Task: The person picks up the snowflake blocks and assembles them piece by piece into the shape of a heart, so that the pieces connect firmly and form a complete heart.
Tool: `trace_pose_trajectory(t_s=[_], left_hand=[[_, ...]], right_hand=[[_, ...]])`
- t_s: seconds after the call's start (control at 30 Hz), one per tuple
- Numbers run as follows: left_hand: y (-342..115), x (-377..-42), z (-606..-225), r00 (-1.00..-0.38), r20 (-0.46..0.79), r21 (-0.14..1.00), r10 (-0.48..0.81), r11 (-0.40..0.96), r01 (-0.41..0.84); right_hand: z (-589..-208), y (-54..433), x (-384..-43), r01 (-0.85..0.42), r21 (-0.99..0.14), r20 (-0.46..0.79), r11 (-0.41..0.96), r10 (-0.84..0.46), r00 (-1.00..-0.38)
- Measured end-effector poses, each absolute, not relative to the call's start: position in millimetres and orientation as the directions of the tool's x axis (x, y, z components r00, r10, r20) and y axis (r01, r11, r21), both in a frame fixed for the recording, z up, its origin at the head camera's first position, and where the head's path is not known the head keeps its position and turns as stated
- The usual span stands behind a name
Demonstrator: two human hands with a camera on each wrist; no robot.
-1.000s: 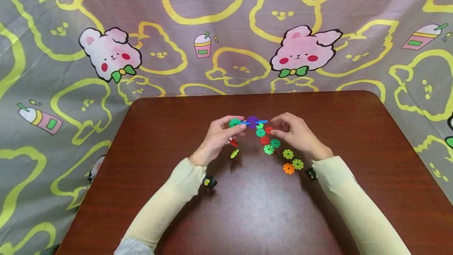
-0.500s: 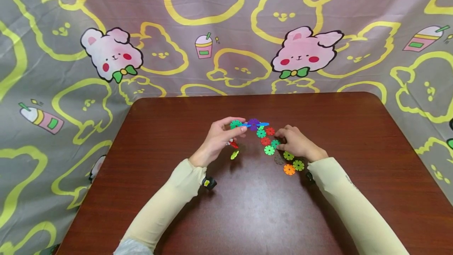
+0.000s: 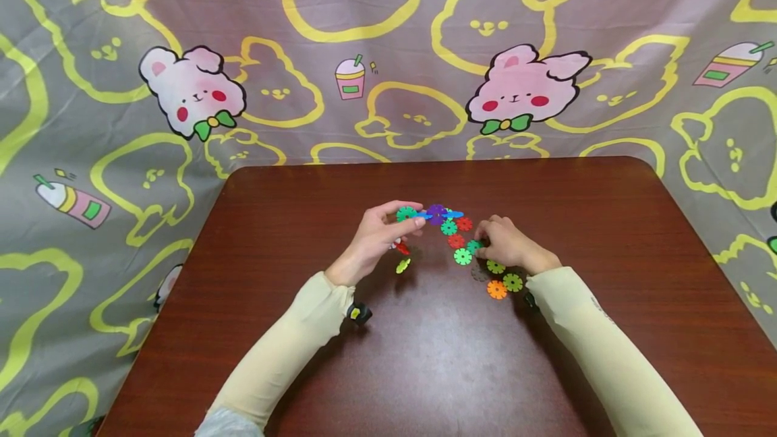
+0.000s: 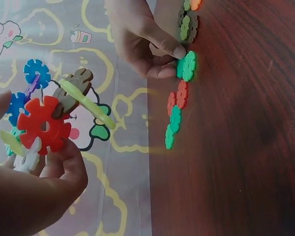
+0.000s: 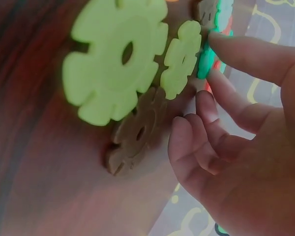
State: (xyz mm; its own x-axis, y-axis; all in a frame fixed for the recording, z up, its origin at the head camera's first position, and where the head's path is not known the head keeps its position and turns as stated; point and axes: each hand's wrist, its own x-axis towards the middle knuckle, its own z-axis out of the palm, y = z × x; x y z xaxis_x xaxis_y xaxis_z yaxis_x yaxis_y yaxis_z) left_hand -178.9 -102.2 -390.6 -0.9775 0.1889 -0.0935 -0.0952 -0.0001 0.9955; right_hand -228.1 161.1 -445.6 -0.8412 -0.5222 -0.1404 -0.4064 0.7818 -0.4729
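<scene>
My left hand point(image 3: 375, 240) holds a cluster of slotted plastic discs joined at angles above the table. In the head view a purple disc point(image 3: 436, 214) and a teal disc point(image 3: 406, 214) of that cluster show. The left wrist view shows its red disc point(image 4: 44, 125), blue disc point(image 4: 37, 73) and a brown disc point(image 4: 80, 84). My right hand point(image 3: 508, 245) is low over the table, thumb and forefinger pinching a green disc point(image 5: 205, 61). A light green disc point(image 3: 463, 257) lies right beside it.
Loose discs lie on the brown table point(image 3: 425, 356): red discs point(image 3: 456, 241), an orange disc point(image 3: 497, 289), a yellow-green disc point(image 3: 512, 282) and a dark brown disc point(image 5: 140, 130). A patterned curtain point(image 3: 388, 52) hangs behind the table.
My right hand has come down and away from the joined cluster to the loose discs and now pinches a green one. My left hand stays nearly in place with the cluster.
</scene>
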Motion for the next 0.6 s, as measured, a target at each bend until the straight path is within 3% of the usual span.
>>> trace_pose_trajectory(t_s=[0.43, 0.6], left_hand=[[-102.5, -179.6, -390.9, -0.977, -0.087, 0.996, 0.193, -0.008, -0.09], [-103.0, -179.2, -390.8, -0.978, -0.089, 0.996, 0.188, -0.001, -0.091]], right_hand=[[-444.1, 163.6, -231.8, -0.35, -0.524, -0.19, 0.777, -0.507, -0.841], [-446.0, 166.6, -229.9, -0.35, -0.575, -0.148, 0.74, -0.514, -0.845]])
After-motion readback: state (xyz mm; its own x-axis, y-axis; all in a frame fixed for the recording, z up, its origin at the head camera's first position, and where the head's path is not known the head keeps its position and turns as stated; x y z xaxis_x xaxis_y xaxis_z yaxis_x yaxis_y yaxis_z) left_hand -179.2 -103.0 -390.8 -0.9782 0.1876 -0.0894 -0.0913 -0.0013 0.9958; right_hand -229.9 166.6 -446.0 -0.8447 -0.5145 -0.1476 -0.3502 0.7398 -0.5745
